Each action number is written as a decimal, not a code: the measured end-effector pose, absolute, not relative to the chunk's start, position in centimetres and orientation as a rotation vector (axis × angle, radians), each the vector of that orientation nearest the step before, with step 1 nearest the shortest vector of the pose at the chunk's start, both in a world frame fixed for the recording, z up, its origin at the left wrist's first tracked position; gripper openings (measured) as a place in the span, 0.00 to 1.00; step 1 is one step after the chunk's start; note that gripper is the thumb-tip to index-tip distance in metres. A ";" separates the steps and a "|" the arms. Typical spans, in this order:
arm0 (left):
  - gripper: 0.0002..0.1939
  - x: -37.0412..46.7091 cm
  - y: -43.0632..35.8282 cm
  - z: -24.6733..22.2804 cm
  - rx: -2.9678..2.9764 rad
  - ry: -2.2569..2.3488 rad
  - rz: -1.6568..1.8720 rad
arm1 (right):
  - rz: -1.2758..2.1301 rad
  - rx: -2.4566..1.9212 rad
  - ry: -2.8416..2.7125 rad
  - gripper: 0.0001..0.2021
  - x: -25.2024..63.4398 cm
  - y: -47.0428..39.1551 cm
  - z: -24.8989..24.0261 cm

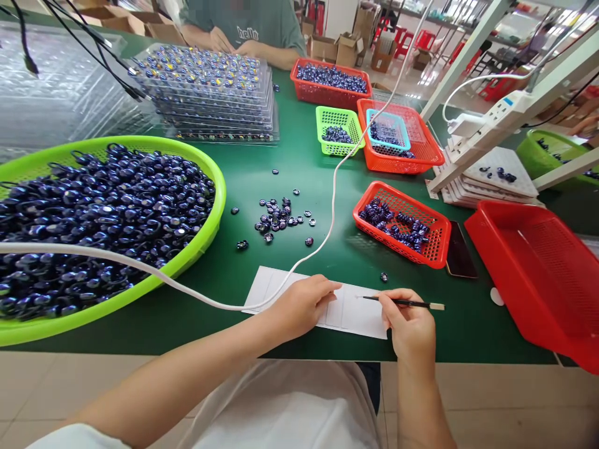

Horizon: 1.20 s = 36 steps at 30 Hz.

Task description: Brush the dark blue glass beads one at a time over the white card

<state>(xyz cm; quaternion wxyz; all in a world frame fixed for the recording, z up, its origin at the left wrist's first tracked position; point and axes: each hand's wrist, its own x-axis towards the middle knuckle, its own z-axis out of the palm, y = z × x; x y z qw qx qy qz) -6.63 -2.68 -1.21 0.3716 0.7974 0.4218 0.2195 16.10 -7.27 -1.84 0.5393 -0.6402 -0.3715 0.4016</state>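
Note:
A strip of white paper (349, 312) lies at the near edge of the green table. My left hand (302, 304) rests on it, index finger stretched out to the right and the other fingers partly hidden. At the strip's right end, my right hand (408, 318) pinches a thin black brush (412, 303) with a pale end; its fine tip points left, over the paper. A small dark blue shiny piece (384, 277) lies just beyond the paper. Farther off, a loose group of similar pieces (281, 215) is scattered on the table.
A large green basket (218, 187) full of dark pieces stands left. A white cable (333, 193) crosses the table and paper. Red baskets (442, 227), a phone (461, 249) and a red bin (528, 274) are right. Stacked clear trays (210, 93) stand before a co-worker (243, 31).

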 end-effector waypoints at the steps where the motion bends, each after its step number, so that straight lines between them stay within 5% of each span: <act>1: 0.12 -6.6 -2.6 -1.0 1.902 1.102 0.613 | 0.931 -1.499 -0.851 0.14 16.1 -7.6 -2.0; 12: 0.07 -2.7 -1.2 0.3 0.900 0.914 0.571 | 0.778 -1.250 -0.651 0.12 15.6 -9.0 -1.9; 19: 0.18 -1.3 -1.7 -0.9 0.931 0.884 0.574 | 0.766 -1.206 -0.581 0.12 15.7 -9.2 -2.8; 36: 0.19 -1.8 -2.4 -1.1 1.144 0.868 0.525 | 0.777 -1.209 -0.601 0.09 15.4 -9.7 -3.0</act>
